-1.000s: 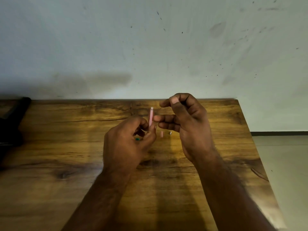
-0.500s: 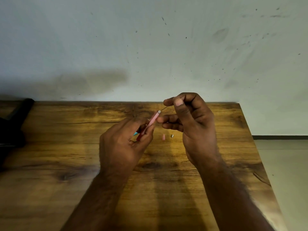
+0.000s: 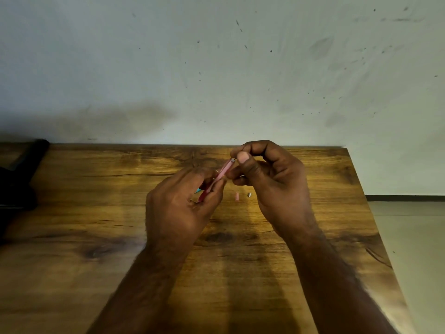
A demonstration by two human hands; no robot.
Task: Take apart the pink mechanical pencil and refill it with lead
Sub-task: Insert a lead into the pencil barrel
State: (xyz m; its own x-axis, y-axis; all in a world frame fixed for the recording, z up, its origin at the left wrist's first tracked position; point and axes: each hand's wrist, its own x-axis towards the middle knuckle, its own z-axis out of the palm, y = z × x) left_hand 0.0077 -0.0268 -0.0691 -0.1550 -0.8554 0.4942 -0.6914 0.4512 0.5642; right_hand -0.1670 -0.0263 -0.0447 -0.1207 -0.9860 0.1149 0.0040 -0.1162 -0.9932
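Observation:
My left hand (image 3: 183, 208) grips the pink mechanical pencil (image 3: 222, 173) by its lower part, tilted with its open top end up and to the right. My right hand (image 3: 272, 179) has thumb and forefinger pinched together right at that top end; the thin lead between them is too small to see. A small pink cap (image 3: 237, 196) and a tiny silver piece (image 3: 249, 194) lie on the wooden table (image 3: 96, 213) just below my right hand. A bit of turquoise (image 3: 198, 189) shows behind my left fingers.
A dark object (image 3: 21, 174) sits at the table's far left edge. The wall runs along the table's back edge, and the table's right edge drops to the floor (image 3: 414, 237).
The pencil tilted from upright to slanting right. My right hand brought the thin lead to the pencil's top end and its pinched fingers now touch that end.

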